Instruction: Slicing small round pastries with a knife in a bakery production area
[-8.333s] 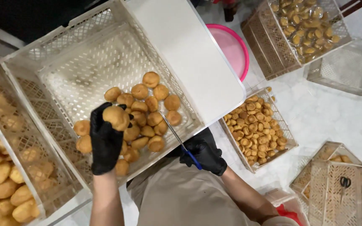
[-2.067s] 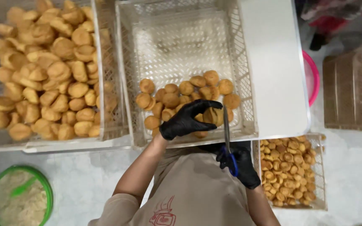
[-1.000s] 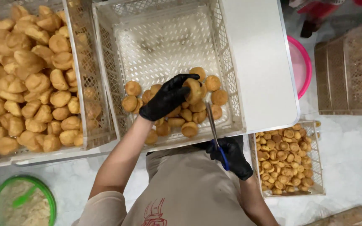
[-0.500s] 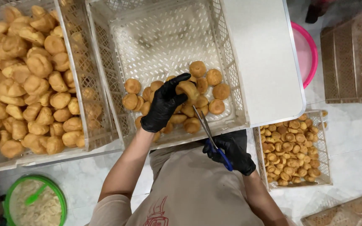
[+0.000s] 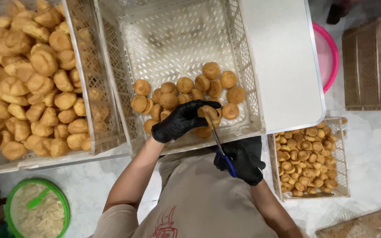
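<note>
Left hand grips a golden pastry puff over the white crate; right hand grips blue-handled scissors, tips at the puff. Cutting step in hand; the next move calls for steady blade placement

puffs in middle crate, fuller crate left

A single camera on the person's head looks almost straight down, close over the white worktop and the white perforated plastic crate on it. The person's own chest and forearms fill the lower middle of the frame; the pale tiled floor shows at lower right, farther below
</note>
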